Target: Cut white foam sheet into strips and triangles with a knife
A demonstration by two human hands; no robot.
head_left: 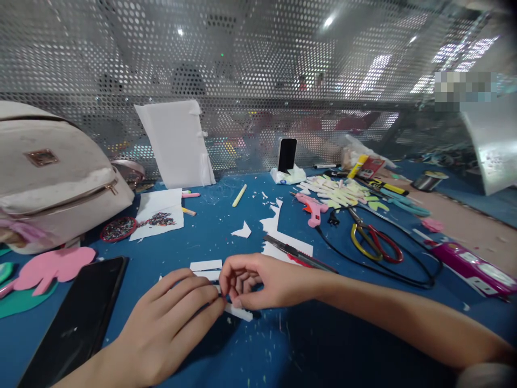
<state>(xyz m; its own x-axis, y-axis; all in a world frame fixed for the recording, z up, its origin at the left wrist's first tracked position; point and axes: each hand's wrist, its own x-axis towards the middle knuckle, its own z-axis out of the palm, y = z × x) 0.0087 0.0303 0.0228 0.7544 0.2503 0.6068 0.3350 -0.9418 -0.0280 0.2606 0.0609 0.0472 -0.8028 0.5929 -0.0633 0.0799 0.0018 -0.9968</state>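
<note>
Several white paper strips (205, 265) lie on the blue table in front of me, partly covered by my hands. My left hand (177, 318) is palm down over their left ends, fingers close together and fingertips hidden near the strips. From the right, my right hand (258, 280) reaches in with curled fingers, its thumb and fingertips at a strip (239, 311). Whether either hand grips a strip is unclear. Just beyond my right hand lie a dark cutter (299, 252) and a white paper piece (297, 242).
A black phone (81, 318), pink cutout (56, 267) and backpack (56, 172) are at left. Rightward lie a pink glue gun (312, 207) with its cable, scissors (374, 240), a pile of pale strips (335, 188) and a purple tool (472, 264). A phone (287, 154) stands behind.
</note>
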